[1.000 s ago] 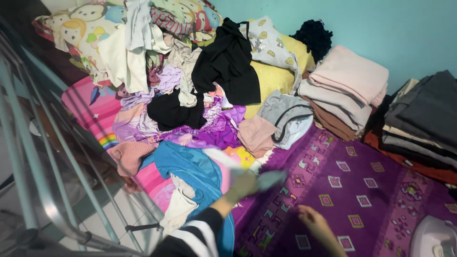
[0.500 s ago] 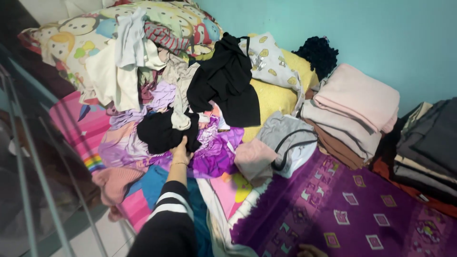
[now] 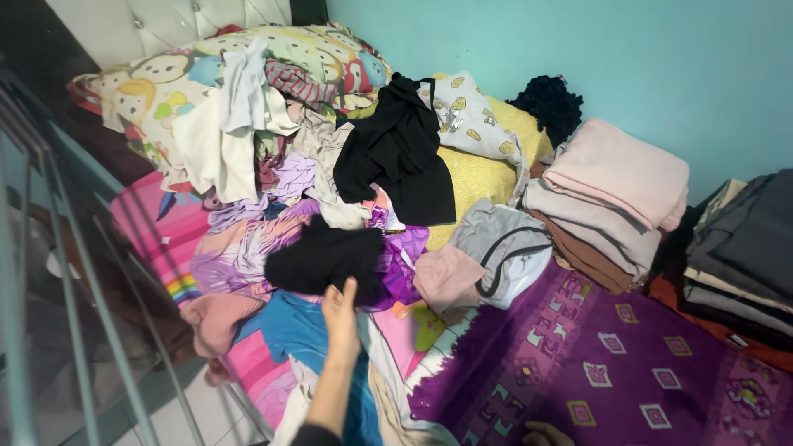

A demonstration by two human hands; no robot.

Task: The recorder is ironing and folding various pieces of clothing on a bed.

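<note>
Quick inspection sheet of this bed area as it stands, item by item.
Surface: purple patterned blanket over the bed.
Job's things: black garment on the loose pile.
Clutter: unfolded clothes heap; folded pink-and-brown stack; folded dark stack.
Hands: left hand gripping the black garment's edge; right hand barely in view at the bottom edge, state unclear.
Cables: nothing seen.
Surroundings: teal wall; metal rack at left.

Folded stack (image 3: 615,194) lies right of clothes heap (image 3: 330,182).
</note>
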